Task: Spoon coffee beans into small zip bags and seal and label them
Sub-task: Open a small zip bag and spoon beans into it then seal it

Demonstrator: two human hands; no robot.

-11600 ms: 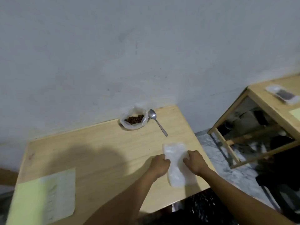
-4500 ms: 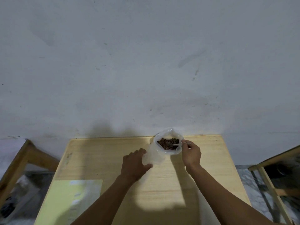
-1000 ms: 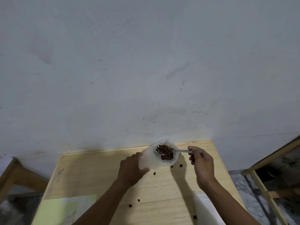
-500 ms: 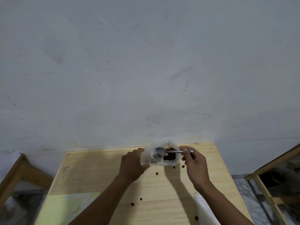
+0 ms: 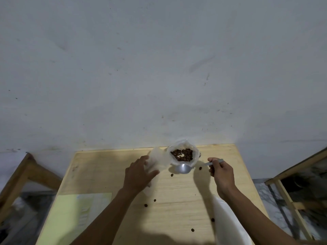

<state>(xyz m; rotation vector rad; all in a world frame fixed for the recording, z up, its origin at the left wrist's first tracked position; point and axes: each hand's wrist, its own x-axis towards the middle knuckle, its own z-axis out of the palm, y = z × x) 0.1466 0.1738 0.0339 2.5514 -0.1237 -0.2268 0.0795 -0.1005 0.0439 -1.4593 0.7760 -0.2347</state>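
Coffee beans point(image 5: 182, 154) sit in a crinkly clear bag point(image 5: 184, 149) with its top open, at the far edge of the wooden table point(image 5: 177, 188), close to the wall point(image 5: 159, 68). The right hand point(image 5: 221, 173) pinches the thin end of a metal spoon point(image 5: 184, 168). The round part of the spoon hangs just in front of the bean bag and looks empty. The left hand point(image 5: 139, 172) holds a small clear zip bag point(image 5: 157, 161) between the thumb and the fingers. The zip bag is just to the left of the bean bag and the two touch. I cannot tell if any beans are inside the small bag.

Some loose beans point(image 5: 150, 203) lie on the table. One is by the spoon, one is under it, two are near the left arm, and two more are near the front. A pile of white bags point(image 5: 228, 225) lies under the right arm at the front right of the table. A yellow and white sheet of paper point(image 5: 74, 218) lies at the front left. Wooden frames point(image 5: 290, 200) stand on the floor on both sides of the table.
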